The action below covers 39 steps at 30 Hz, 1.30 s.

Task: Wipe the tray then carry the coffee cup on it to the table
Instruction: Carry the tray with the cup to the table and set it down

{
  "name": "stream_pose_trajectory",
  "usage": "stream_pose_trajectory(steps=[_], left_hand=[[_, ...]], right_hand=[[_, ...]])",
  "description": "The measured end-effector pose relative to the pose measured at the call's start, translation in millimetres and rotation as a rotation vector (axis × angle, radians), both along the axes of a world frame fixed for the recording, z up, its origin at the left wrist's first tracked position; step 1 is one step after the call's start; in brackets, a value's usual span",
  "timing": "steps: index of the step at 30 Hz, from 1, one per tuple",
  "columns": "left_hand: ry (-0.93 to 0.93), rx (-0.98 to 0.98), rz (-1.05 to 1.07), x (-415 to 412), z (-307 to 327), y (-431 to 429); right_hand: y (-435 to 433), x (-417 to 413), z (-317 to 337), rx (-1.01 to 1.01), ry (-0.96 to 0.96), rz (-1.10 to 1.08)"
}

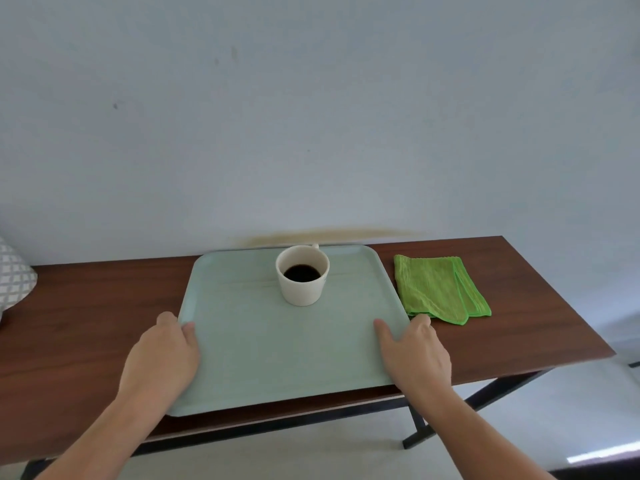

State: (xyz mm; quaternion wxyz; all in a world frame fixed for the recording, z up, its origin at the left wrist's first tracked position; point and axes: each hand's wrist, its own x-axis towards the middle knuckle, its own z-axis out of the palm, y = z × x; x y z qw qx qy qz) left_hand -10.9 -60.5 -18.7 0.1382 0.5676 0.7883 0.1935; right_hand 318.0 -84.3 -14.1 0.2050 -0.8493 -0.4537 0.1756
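A pale green tray [263, 355] lies on a dark wooden table [86, 327]. A white coffee cup [302, 275] with dark coffee stands upright on the tray's far middle, its handle pointing away. My left hand [162, 355] grips the tray's left rim, thumb on top. My right hand [415, 355] grips the right rim the same way. A folded green cloth [440, 289] lies on the table just right of the tray.
A pale wall rises directly behind the table. A patterned cushion [14, 278] shows at the far left edge. The table's near edge and black legs [419, 431] stand over a light floor.
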Motion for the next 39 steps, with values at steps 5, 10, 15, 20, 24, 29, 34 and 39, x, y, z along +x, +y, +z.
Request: stream_pose_trajectory(steps=[5,10,15,20,24,29,34,39], left_hand=[[-0.209,0.122,-0.047,-7.9,8.1,-3.1],[-0.237,0.099,-0.138,-5.6,30.2,-7.4],[-0.233,0.111,-0.21,26.1,44.2,-17.7],[-0.219,0.154,-0.313,95.8,34.8,-17.4],[-0.21,0.191,-0.421,177.6,28.2,-16.5],[-0.225,0.227,-0.605,291.8,37.0,-28.9],[-0.311,0.182,-0.735,397.2,32.0,-43.4],[-0.289,0.052,-0.847,488.5,-46.1,-5.5]], right_hand=[[-14.0,3.2,-0.2,0.082,-0.026,-0.068],[-38.0,20.0,13.0,0.099,-0.007,-0.113],[-81.6,49.6,26.3,0.164,0.022,-0.173],[-131.4,111.2,42.4,0.159,0.044,-0.292],[-174.0,176.2,53.3,0.147,0.043,-0.393],[-231.6,260.7,60.3,0.18,0.057,-0.545],[-304.4,331.6,65.2,0.224,0.019,-0.707],[-381.1,378.6,64.2,0.254,0.033,-0.895]])
